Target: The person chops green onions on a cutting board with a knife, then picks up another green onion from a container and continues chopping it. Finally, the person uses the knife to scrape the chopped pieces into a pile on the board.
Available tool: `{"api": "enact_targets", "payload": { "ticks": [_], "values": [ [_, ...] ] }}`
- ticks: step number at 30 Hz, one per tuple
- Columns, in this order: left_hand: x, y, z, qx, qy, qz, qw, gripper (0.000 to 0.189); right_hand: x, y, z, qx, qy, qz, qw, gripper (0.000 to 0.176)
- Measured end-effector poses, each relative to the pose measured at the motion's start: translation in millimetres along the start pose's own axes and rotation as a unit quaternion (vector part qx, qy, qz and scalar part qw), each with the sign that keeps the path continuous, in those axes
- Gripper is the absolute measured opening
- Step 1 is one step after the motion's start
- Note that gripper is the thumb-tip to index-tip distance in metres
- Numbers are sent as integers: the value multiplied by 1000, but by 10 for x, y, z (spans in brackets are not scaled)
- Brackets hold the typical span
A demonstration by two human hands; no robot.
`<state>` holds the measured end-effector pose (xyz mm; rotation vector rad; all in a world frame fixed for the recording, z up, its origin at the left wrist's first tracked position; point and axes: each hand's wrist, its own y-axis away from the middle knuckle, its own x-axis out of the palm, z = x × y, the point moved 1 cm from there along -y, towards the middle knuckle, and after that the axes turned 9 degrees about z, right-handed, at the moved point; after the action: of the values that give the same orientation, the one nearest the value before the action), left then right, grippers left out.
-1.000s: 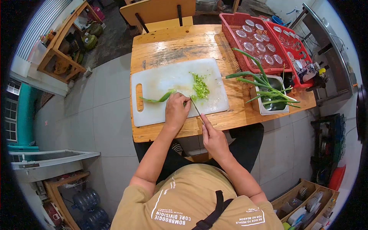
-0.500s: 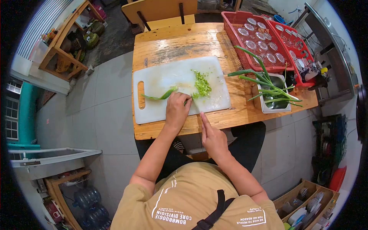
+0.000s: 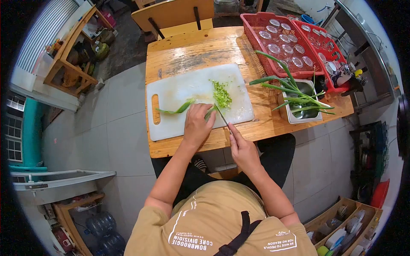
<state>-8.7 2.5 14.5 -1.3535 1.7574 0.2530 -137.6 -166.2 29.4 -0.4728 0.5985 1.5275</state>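
On the white cutting board (image 3: 175,87), my left hand (image 3: 198,123) presses down over a green onion (image 3: 181,107), its fingers closed round the stalk. The leafy end sticks out to the left of my knuckles, and a short piece shows at the right of the fingers. My right hand (image 3: 244,154) grips a knife (image 3: 222,114) by its handle at the board's near edge. The blade points up and left, its tip beside the cut end of the onion. A pile of chopped green onion (image 3: 222,96) lies just beyond the blade.
To the right, a metal container (image 3: 305,117) stands on the wooden table (image 3: 179,49) with whole green onions (image 3: 294,90) across its top. Behind it are a red basket (image 3: 262,49) of upturned glasses and a second red basket (image 3: 341,88). A chair (image 3: 173,19) stands beyond the table.
My right hand has shifted slightly right, and more of the knife blade shows at a steeper slant. The left hand stays on the onion. The whole view has shifted a little.
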Motion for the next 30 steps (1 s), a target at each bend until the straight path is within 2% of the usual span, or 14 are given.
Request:
{"api": "enact_targets", "payload": {
  "ticks": [2,4,7,10,13,16,20,22,26,30],
  "values": [
    [-84,12,59,7,-4,-16,1000,20,-27,16,-28,4,-10,5,1000,46],
    [-261,48,151,-18,-36,-47,998,21,-24,24,-73,0,37,27,999,44],
    [-424,94,358,-54,-67,-43,995,22,-12,-112,-142,-12,53,18,998,44],
    [-456,140,375,-40,-77,-32,996,24,-13,-361,-214,-33,73,-24,997,45],
    [-373,203,253,5,-74,-8,997,27,-123,-458,-173,-17,80,-7,997,43],
    [-278,247,141,4,-78,18,997,29,-177,-333,-56,-24,49,-14,998,43],
    [-143,283,176,-23,-70,43,996,19,-69,-258,-160,5,109,-11,994,45],
    [-178,248,152,-24,-66,33,997,18,-139,-246,-53,6,79,-7,997,47],
    [-219,276,214,-29,-64,10,997,16,-51,-359,-182,3,126,-10,992,48],
    [-248,325,255,-54,-51,-6,997,16,-27,-445,-186,-25,110,-12,994,47]
  ]
}}
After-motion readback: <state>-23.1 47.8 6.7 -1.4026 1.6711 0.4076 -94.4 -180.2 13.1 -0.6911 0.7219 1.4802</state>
